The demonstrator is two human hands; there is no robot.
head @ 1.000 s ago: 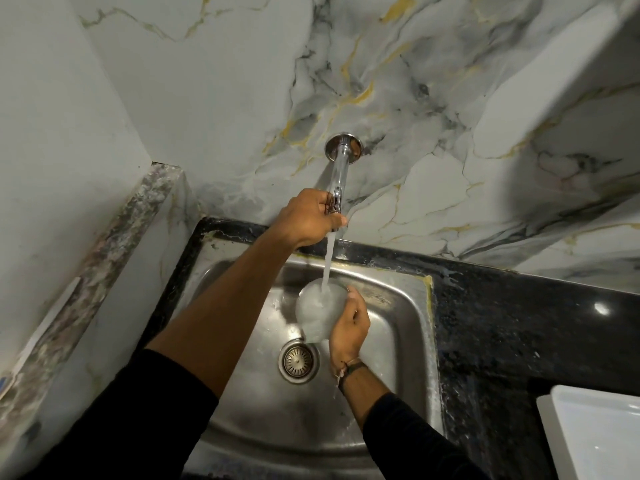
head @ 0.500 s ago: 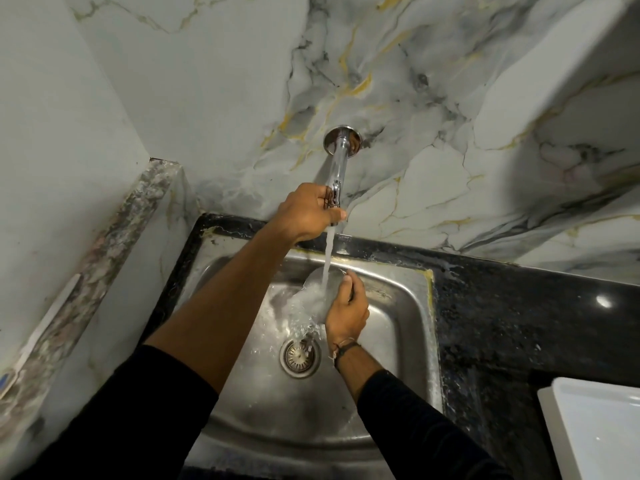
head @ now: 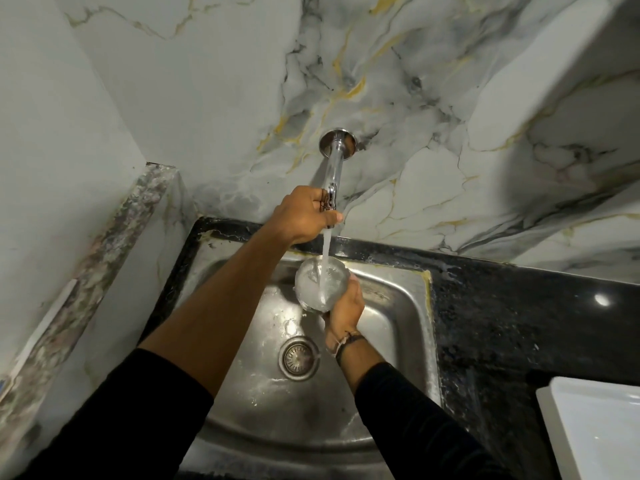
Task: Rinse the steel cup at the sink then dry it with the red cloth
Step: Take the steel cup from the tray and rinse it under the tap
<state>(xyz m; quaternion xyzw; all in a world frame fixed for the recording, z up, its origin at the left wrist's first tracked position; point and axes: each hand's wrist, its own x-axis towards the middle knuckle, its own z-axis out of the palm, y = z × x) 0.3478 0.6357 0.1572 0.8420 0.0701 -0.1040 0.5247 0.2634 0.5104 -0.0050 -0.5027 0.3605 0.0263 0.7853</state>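
Tap [head: 333,174] projects from marble wall [head: 450,98]; water stream [head: 325,258] runs from its spout. Left hand [head: 304,218] grips the tap's outer end. Directly below the tap, right hand [head: 344,310] holds steel cup [head: 320,284] mouth-up under the stream; cup looks full. Sink [head: 398,323] lies beneath the tap, drain [head: 299,357] below the cup. Black counter [head: 519,323] right of the tap, white tray [head: 595,427] at its near corner.
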